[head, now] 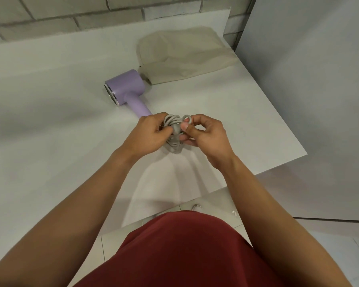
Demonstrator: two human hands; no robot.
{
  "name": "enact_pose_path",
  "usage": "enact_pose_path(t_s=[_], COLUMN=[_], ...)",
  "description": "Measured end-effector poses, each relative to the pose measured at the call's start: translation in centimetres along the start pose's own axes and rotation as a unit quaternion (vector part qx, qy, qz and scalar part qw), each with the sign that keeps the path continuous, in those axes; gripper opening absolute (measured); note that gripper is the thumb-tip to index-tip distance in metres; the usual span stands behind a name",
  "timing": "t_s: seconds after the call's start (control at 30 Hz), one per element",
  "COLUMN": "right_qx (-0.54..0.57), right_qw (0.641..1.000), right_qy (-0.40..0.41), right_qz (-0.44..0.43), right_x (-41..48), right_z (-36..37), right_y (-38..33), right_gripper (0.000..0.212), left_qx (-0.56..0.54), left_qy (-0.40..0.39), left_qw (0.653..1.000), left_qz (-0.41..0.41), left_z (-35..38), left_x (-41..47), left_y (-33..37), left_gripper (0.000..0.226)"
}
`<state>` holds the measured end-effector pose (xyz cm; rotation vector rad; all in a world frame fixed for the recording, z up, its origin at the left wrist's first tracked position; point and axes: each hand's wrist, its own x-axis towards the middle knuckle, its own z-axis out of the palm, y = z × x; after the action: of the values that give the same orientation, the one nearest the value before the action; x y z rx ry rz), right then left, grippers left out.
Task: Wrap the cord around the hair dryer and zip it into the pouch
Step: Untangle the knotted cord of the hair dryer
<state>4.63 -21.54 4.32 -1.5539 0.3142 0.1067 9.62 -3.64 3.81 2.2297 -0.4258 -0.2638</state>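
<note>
Both hands pinch the bundled grey cord [174,129], left hand [148,134] and right hand [205,137] on either side. The purple hair dryer [125,88] lies just beyond them on the worktop [50,100], the beige pouch [184,56] farther back.

Lilac hair dryer [125,88] lying, cord [173,121] bundled, beige pouch [184,54]

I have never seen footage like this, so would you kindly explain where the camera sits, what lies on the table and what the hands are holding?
There is no machine here: a person works with two bare hands. The one picture comes from a wide-angle camera worn on the head, looking forward and down, so the arms reach in from below. On the white table lies a lilac hair dryer, with a beige pouch just beyond it. The left hand and the right hand both grip the grey cord, bunched in loops near the handle's end. The red cloth at the bottom is the person's clothing.
</note>
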Motion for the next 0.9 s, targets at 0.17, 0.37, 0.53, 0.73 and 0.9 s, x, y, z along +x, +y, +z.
enact_pose_path(t_s=[0.17, 0.37, 0.53, 0.73, 0.9], right_qx=[0.045, -0.117, -0.338, -0.48, -0.506], right_qw=[0.986, 0.986, 0.935, 0.851, 0.838], right_qy=[-0.138, -0.092, -0.097, -0.204, -0.155], right_qz=[0.079, 0.07, -0.041, -0.054, -0.134], right_x=[-0.6, -0.1, 0.4, 1.2, 2.8], right_z=[-1.6, -4.0, -5.8, -6.8, -6.8], right_y=[-0.9, -1.4, -2.8, -4.6, -2.8], right_gripper=[0.014, 0.019, 0.014, 0.019, 0.028], left_qx=[-0.074, -0.167, -0.113, -0.065, -0.101], left_qy=[-0.054, -0.072, -0.054, -0.035, -0.031], left_qw=[0.996, 0.983, 0.992, 0.997, 0.994], left_qz=[-0.013, -0.014, 0.017, 0.033, 0.009], left_z=[-1.7, -1.7, -1.4, -0.9, -1.1], left_x=[0.3, -0.5, -0.5, -0.7, -0.8], left_y=[-0.8, -1.3, -1.5, -1.3, -1.5], left_gripper=[0.027, 0.018, 0.019, 0.017, 0.016])
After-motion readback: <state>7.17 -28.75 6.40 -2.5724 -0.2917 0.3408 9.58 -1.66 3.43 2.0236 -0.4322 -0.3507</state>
